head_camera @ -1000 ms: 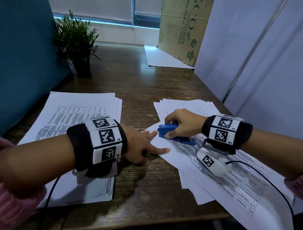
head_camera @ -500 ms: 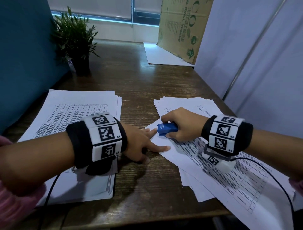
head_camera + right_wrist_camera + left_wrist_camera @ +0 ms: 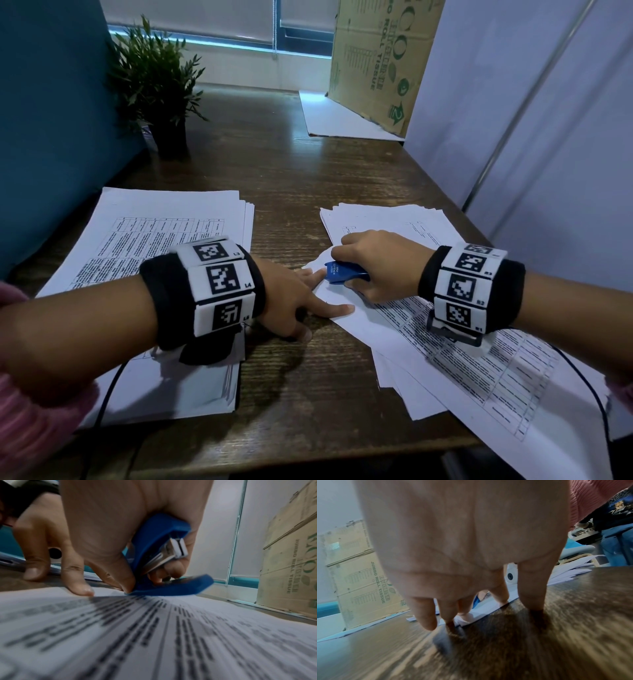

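A blue stapler (image 3: 342, 272) sits at the near-left corner of the printed sheets (image 3: 455, 346) on the right of the table. My right hand (image 3: 375, 265) grips it from above, fingers and thumb curled round it. In the right wrist view the stapler (image 3: 159, 543) stands tilted on the paper, its blue top and base spread apart with the metal magazine showing between them. My left hand (image 3: 299, 301) lies flat beside it, fingers straight and spread. Its fingertips (image 3: 428, 620) press on that paper corner, and the thumb rests on the wood.
A second stack of printed sheets (image 3: 154, 233) lies at the left under my left forearm. A potted plant (image 3: 154, 78) stands at the back left, a cardboard box (image 3: 376, 61) at the back right. Blue and white partitions wall in the wooden table (image 3: 291, 171).
My right hand has closed further over the stapler and tipped it up, hiding the base that lay flat a second ago. The left hand has stayed put on the paper corner.
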Tool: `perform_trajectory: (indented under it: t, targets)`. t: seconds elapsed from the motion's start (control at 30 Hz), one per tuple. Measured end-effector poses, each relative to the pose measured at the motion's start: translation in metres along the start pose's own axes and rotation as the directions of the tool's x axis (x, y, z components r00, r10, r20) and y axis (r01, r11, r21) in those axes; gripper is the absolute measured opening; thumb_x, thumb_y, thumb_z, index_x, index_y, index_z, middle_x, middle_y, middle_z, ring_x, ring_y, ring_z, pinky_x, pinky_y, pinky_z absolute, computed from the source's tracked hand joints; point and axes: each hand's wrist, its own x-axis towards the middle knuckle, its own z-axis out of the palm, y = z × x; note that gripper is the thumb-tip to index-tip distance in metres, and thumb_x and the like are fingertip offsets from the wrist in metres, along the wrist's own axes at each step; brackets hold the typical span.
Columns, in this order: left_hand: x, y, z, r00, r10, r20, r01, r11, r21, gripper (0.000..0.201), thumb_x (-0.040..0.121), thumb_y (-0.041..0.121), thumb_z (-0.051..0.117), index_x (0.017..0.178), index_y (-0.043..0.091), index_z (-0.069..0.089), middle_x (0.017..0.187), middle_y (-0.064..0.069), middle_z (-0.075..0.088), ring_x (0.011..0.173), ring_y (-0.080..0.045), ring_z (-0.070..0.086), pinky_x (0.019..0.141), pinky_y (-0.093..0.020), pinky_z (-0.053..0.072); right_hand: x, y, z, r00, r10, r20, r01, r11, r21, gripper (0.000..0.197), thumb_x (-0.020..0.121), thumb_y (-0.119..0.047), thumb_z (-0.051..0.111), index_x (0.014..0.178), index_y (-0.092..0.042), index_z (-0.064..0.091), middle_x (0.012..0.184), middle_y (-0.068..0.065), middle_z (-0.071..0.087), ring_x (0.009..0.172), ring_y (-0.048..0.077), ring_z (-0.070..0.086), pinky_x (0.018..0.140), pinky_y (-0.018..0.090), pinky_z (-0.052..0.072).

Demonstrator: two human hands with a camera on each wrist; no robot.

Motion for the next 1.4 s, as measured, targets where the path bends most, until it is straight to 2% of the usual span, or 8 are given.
perform_trajectory:
  t: [0.13, 0.3, 0.47, 0.67, 0.77, 1.1, 1.23, 1.4]
  targets:
    - [0.0, -0.001, 0.0, 1.0, -0.001, -0.001, 0.001, 1.0, 0.01, 0.063, 0.098, 0.042, 0.038, 0.141, 0.056, -0.006, 0.156, -0.007, -0.022, 0.146, -0.021, -0.007, 0.116, -0.041, 0.016, 0.003, 0.001, 0.0, 0.999, 0.034, 0.013, -0.035, 0.998, 0.053, 0.013, 0.081, -0.023, 0.062, 0.085, -0.013, 0.054, 0.074, -0.003, 0.047, 0.068, 0.017, 0.044, 0.062, 0.028, 0.035]
    - [0.001, -0.002, 0.003, 1.0, 0.011, -0.001, -0.011, 1.0, 0.001, 0.063, 0.098, 0.042, 0.038, 0.141, 0.057, -0.007, 0.155, -0.006, -0.023, 0.145, -0.018, -0.013, 0.117, -0.042, 0.015, 0.011, 0.009, -0.006, 0.969, 0.208, 0.134, -0.235, 0.941, 0.243, 0.019, 0.079, -0.03, 0.069, 0.084, -0.013, 0.062, 0.066, -0.008, 0.05, 0.062, 0.005, 0.045, 0.058, 0.025, 0.036]
    - [0.002, -0.003, 0.004, 1.0, 0.01, 0.002, -0.01, 1.0, -0.002, 0.063, 0.098, 0.042, 0.037, 0.14, 0.057, -0.008, 0.155, -0.005, -0.025, 0.145, -0.018, -0.013, 0.117, -0.045, 0.016, 0.015, 0.014, -0.009, 0.946, 0.258, 0.195, -0.311, 0.892, 0.329, 0.022, 0.078, -0.027, 0.072, 0.082, -0.007, 0.065, 0.065, -0.004, 0.052, 0.059, 0.009, 0.047, 0.057, 0.027, 0.037]
    - [0.002, -0.002, 0.003, 1.0, 0.009, 0.008, -0.009, 1.0, 0.002, 0.063, 0.099, 0.041, 0.037, 0.14, 0.057, -0.008, 0.154, -0.004, -0.027, 0.145, -0.019, -0.012, 0.116, -0.042, 0.017, 0.017, 0.018, -0.012, 0.92, 0.287, 0.267, -0.382, 0.807, 0.45, 0.025, 0.08, -0.023, 0.073, 0.081, 0.0, 0.065, 0.058, -0.001, 0.05, 0.036, 0.001, 0.045, 0.038, 0.013, 0.035]
    - [0.001, -0.001, 0.003, 1.0, 0.012, 0.008, -0.012, 1.0, -0.005, 0.063, 0.099, 0.041, 0.037, 0.14, 0.058, -0.008, 0.154, -0.003, -0.027, 0.145, -0.018, -0.013, 0.116, -0.043, 0.017, 0.016, 0.02, -0.011, 0.921, 0.281, 0.27, -0.381, 0.794, 0.473, 0.028, 0.079, -0.025, 0.073, 0.08, 0.002, 0.065, 0.061, 0.002, 0.051, 0.039, 0.002, 0.044, 0.041, 0.012, 0.034]
    - [-0.001, -0.001, 0.003, 1.0, 0.007, 0.007, -0.006, 1.0, -0.02, 0.063, 0.099, 0.041, 0.037, 0.141, 0.057, -0.007, 0.155, -0.004, -0.025, 0.145, -0.017, -0.013, 0.116, -0.042, 0.015, 0.012, 0.012, -0.012, 0.959, 0.213, 0.187, -0.254, 0.939, 0.233, 0.017, 0.079, -0.033, 0.071, 0.082, -0.021, 0.06, 0.067, -0.009, 0.051, 0.062, 0.004, 0.046, 0.058, 0.023, 0.036]
    - [-0.001, 0.0, 0.002, 1.0, 0.001, 0.001, -0.001, 1.0, -0.02, 0.062, 0.099, 0.041, 0.037, 0.141, 0.057, -0.006, 0.155, -0.005, -0.024, 0.146, -0.018, -0.011, 0.117, -0.042, 0.015, 0.007, 0.004, -0.009, 0.992, 0.105, 0.069, -0.111, 0.989, 0.102, 0.014, 0.079, -0.029, 0.065, 0.083, -0.017, 0.059, 0.071, -0.003, 0.054, 0.065, 0.013, 0.045, 0.062, 0.027, 0.038]
    - [-0.003, 0.0, 0.003, 1.0, -0.001, -0.01, 0.0, 0.999, -0.035, 0.063, 0.098, 0.04, 0.039, 0.141, 0.056, -0.003, 0.156, -0.004, -0.022, 0.146, -0.018, -0.008, 0.116, -0.04, 0.015, 0.004, -0.005, -0.009, 0.998, 0.015, 0.067, -0.008, 0.995, -0.095, 0.017, 0.083, -0.026, 0.059, 0.097, -0.017, 0.056, 0.08, -0.005, 0.04, 0.072, 0.016, 0.041, 0.063, 0.027, 0.034]
